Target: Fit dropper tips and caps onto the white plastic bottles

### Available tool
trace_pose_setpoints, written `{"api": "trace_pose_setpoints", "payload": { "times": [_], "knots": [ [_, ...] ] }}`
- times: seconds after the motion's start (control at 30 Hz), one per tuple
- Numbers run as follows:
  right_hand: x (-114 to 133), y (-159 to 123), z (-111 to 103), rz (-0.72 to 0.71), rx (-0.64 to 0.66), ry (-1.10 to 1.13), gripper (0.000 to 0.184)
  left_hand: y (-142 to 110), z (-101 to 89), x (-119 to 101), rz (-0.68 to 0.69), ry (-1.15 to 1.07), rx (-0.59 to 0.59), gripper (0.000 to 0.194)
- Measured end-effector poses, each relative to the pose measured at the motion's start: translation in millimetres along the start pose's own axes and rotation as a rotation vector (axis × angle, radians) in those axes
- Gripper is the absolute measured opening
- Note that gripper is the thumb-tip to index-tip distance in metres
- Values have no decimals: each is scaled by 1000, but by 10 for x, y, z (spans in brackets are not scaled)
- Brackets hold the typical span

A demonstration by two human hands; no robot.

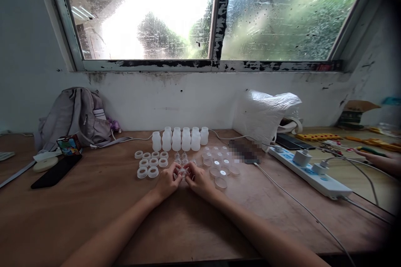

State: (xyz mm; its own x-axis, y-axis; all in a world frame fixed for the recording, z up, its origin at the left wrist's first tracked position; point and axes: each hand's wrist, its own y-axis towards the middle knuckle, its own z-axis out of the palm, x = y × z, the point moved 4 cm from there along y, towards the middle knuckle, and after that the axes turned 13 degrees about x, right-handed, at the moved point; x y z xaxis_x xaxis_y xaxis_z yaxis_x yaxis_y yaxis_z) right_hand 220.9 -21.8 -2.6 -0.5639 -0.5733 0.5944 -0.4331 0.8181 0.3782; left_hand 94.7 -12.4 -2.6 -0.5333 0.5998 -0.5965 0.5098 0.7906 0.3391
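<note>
Near the middle of the table, my left hand (169, 180) and my right hand (197, 179) meet with fingers bent around a small clear bottle part (182, 172). Fingers cover much of it, so I cannot tell its exact kind. Just beyond my fingertips stand several clear bottle nipples (177, 156). White plastic collar rings (153, 161) lie in rows left of my left hand. On the right, clear round caps (221, 182) are grouped, several with white dots on them. Behind these, frosted white bottles (186, 139) stand upright in two rows, open at the top.
A grey backpack (75, 110), small box (69, 145) and black phone (56, 171) are at left. To the right lie a blurred-out device (246, 151) with a cable, a power strip (313, 173) and a white bag (266, 117). Another person's hand (377, 162) shows far right.
</note>
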Motion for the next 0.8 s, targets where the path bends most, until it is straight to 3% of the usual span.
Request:
{"api": "trace_pose_setpoints", "payload": {
  "times": [0.23, 0.43, 0.57, 0.67, 0.8],
  "knots": [
    [-11, -7, 8, 14, -13, -24, 20, -22, 8, -42, 32, 73, -17, 7],
    [-22, -11, 26, -35, -40, -74, 21, -23, 12, 3, 52, 67, -18, 19],
    [1, -26, 9, -38, -100, -91, 19, -41, 14, -29, 61, 55, -56, 14],
    [14, -29, -35, -25, -86, 81, 24, -40, 15, -9, 38, -13, -107, 17],
    [-1, 5, -70, 13, 71, 592, 48, -10, -11, 100, 3, -139, -158, 19]
  ]
}}
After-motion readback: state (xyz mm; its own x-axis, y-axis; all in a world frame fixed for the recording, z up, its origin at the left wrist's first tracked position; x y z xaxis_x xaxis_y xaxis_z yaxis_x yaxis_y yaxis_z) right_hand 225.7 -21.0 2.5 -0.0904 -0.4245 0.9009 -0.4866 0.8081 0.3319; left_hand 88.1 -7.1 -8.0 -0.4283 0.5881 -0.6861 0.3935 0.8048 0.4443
